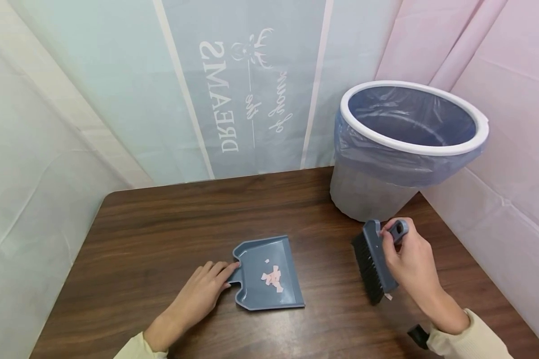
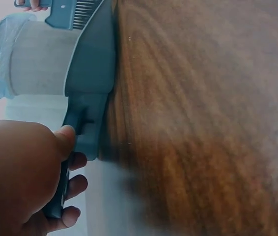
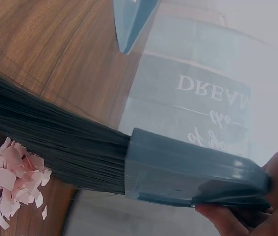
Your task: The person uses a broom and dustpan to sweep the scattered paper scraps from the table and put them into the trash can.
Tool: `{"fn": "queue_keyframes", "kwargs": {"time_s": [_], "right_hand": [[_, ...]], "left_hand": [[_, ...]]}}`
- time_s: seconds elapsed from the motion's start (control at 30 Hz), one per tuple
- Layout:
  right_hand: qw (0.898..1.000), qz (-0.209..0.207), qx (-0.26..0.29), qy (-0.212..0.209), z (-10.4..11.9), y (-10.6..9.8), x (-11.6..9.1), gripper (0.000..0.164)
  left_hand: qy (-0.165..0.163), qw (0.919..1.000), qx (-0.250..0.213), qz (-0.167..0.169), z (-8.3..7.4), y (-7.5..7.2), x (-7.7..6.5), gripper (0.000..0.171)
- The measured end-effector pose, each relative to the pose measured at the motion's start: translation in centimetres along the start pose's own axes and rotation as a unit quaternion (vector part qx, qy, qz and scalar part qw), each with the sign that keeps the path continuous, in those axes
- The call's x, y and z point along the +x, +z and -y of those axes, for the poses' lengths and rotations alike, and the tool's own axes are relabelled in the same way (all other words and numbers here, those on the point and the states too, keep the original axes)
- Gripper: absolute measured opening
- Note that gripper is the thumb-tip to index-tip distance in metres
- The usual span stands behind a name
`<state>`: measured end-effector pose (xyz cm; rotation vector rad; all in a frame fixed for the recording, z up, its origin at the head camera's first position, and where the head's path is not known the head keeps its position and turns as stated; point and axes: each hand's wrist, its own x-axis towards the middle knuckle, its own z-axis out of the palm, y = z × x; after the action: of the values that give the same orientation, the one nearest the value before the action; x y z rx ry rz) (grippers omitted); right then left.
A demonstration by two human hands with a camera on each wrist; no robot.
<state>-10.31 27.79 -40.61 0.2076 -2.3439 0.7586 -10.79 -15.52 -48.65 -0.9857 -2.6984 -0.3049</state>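
My left hand (image 1: 203,290) grips the short handle of a blue-grey dustpan (image 1: 256,254), which lies on the table with its wide lip facing right. Several pink paper scraps (image 1: 273,277) rest in the pan. In the left wrist view, the fingers wrap round the dustpan handle (image 2: 63,184). To the right, my right hand (image 1: 413,259) holds a blue-grey hand brush (image 1: 382,259) by its handle, dark bristles pointing left. A heap of pink paper scraps (image 3: 18,174) lies beside the bristles (image 3: 65,132) in the right wrist view; from the head it is mostly hidden behind the brush.
A grey bin (image 1: 364,192) with a white rim and a bluish liner bag (image 1: 386,162) stands at the table's back right, just behind the brush. Printed cloth (image 1: 251,99) hangs along the back edge. The brown wooden table (image 1: 161,224) extends left of the dustpan.
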Motion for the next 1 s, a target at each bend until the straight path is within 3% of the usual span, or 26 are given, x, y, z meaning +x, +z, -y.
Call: {"fn": "queue_keyframes", "kwargs": {"time_s": [0.4,0.73,1.0], "right_hand": [[1.0,-0.001,-0.002,0.005,-0.1,0.0,0.0,0.024],[1.0,0.0,0.002,-0.001,-0.2,0.0,-0.1,0.026],[1.0,0.001,0.007,-0.003,-0.1,-0.1,0.0,0.025]], "left_hand": [[0.011,0.9998,0.009,-0.015,0.2,-0.1,0.5,0.043],[0.038,0.9978,0.044,-0.031,1.8,-2.9,2.1,0.041],[0.024,0.9997,-0.004,-0.009,2.3,-5.6,4.2,0.039]]}}
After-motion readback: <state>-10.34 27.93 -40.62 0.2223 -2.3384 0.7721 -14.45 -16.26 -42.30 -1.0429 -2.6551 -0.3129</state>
